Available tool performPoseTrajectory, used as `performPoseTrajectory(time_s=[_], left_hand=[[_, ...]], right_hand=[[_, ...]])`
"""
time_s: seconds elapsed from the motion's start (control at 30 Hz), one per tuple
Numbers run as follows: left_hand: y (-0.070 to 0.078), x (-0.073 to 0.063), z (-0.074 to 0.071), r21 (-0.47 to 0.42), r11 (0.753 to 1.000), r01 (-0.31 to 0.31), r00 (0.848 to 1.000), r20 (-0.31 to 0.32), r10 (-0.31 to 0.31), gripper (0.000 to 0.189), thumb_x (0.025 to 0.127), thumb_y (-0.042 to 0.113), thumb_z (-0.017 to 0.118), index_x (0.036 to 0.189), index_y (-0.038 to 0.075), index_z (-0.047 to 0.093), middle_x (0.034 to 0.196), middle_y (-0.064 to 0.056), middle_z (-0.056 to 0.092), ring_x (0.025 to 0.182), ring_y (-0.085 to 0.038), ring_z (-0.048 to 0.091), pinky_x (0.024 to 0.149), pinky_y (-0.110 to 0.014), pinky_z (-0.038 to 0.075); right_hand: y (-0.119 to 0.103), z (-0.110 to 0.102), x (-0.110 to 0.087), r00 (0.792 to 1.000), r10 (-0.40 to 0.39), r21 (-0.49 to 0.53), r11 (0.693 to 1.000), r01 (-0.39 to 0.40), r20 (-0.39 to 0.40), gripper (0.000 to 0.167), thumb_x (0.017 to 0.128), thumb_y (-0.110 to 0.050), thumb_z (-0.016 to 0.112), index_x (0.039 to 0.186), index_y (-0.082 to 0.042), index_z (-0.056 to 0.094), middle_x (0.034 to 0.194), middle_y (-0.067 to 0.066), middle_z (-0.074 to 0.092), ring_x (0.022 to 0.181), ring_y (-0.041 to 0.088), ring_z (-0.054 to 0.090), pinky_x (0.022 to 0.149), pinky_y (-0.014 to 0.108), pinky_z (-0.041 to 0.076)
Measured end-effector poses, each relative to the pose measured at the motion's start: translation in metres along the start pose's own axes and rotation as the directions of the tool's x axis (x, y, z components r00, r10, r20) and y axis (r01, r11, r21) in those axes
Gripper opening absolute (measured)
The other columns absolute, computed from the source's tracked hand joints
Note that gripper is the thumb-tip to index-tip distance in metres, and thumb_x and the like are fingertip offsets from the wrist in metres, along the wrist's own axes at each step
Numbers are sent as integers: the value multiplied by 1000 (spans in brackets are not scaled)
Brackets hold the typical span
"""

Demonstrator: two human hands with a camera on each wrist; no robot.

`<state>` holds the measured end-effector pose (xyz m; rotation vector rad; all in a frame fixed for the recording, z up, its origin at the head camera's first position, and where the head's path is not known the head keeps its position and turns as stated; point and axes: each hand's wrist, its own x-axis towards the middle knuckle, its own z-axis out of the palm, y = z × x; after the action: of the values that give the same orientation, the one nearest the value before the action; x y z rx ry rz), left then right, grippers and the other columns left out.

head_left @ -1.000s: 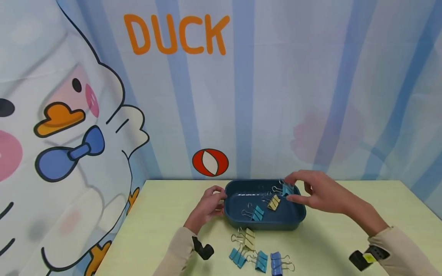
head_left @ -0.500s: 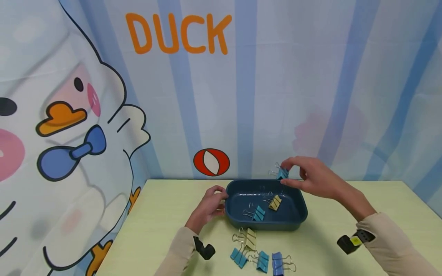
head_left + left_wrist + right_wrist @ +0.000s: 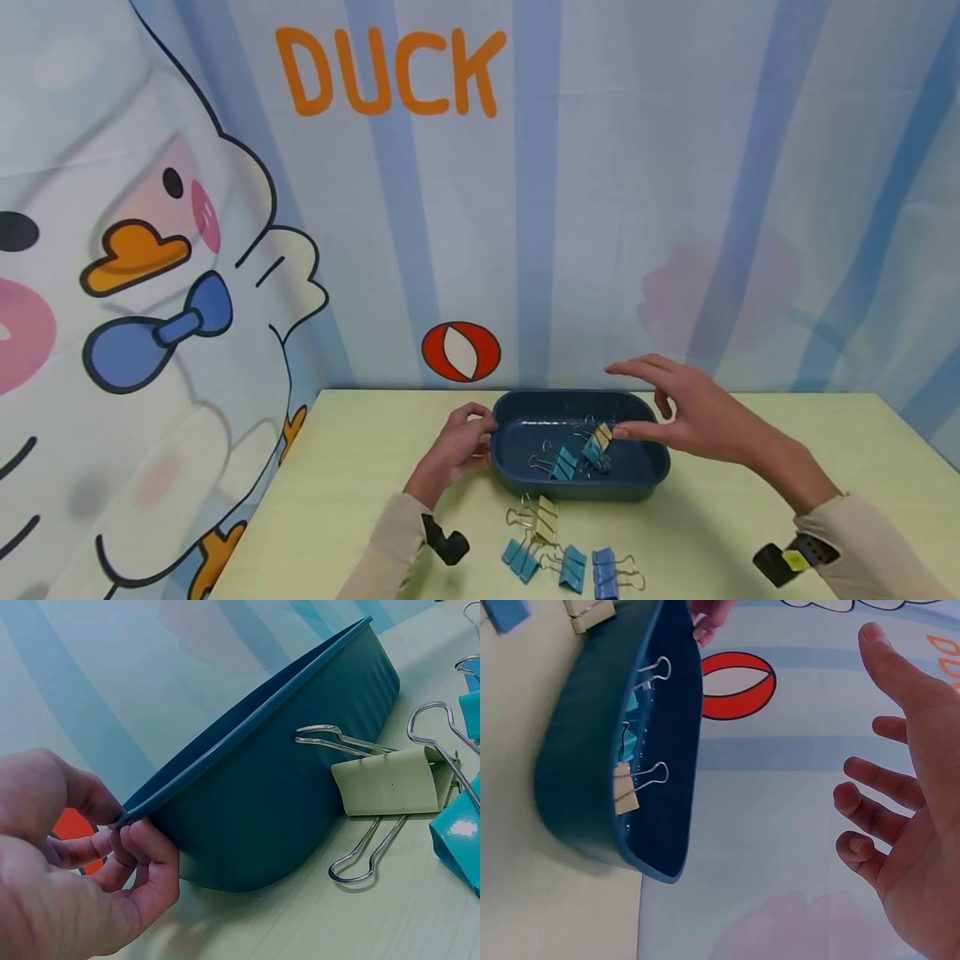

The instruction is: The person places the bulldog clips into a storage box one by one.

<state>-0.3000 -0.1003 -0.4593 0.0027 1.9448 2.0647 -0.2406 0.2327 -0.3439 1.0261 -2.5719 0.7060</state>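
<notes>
My left hand (image 3: 456, 446) pinches the left rim of a dark blue tray (image 3: 247, 817), thumb and fingers on either side of the edge. Inside the tray lie a teal binder clip (image 3: 564, 464), a yellow binder clip (image 3: 602, 434) and another teal binder clip (image 3: 596, 457) that overlaps the yellow one. Over the tray's right end hovers my right hand (image 3: 693, 412), thumb and forefinger spread apart, holding nothing. Its separated fingers also show in the right wrist view, beside the tray.
In front of the tray on the pale table (image 3: 360, 433) lie a yellow binder clip (image 3: 546, 518), two teal binder clips, one nearer the left (image 3: 520, 561), and a blue binder clip (image 3: 604, 575). A printed curtain (image 3: 592, 208) hangs right behind the table.
The right hand lifted a teal binder clip from the tray's far right, then let it go; it now lies by the yellow one. The left hand has stayed on the rim.
</notes>
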Motion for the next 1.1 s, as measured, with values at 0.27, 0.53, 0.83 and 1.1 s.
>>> performPoseTrajectory(time_s=[0.27, 0.53, 0.83, 1.1], left_hand=[[0, -1, 0, -3, 1000, -7, 1000, -1, 7, 20, 101, 10, 53, 119, 1, 50, 95, -10, 55, 62, -17, 50, 56, -27, 43], [-1, -2, 1, -2, 1000, -1, 1000, 0, 1, 19, 101, 11, 53, 118, 3, 51, 98, -11, 56, 62, -17, 51, 57, -28, 44], [-1, 0, 1, 3, 1000, 3, 1000, -14, -3, 23, 100, 11, 54, 121, 1, 51, 90, -9, 55, 60, -17, 51, 56, -26, 44], [-1, 1, 1, 0, 1000, 4, 1000, -14, -4, 24, 100, 10, 54, 121, 1, 50, 90, -9, 55, 60, -16, 51, 55, -25, 45]], right_hand=[[-16, 20, -32, 989, 55, 75, 995, -66, 141, 67, 88, -51, 79, 145, -24, 57, 136, 0, 58, 63, 2, 48, 57, 22, 43], [-25, 46, -64, 959, 59, 190, 975, -115, 277, 59, 90, -52, 75, 141, -25, 60, 130, -3, 60, 64, -1, 47, 58, 21, 43], [-24, 81, -90, 840, 227, 247, 889, -385, 493, 53, 91, -52, 75, 138, -29, 65, 135, -1, 60, 107, 17, 59, 82, 32, 56], [-16, 110, -104, 872, 125, 196, 950, -243, 473, 50, 95, -56, 67, 137, -30, 65, 131, -10, 62, 114, 10, 60, 92, 39, 55]])
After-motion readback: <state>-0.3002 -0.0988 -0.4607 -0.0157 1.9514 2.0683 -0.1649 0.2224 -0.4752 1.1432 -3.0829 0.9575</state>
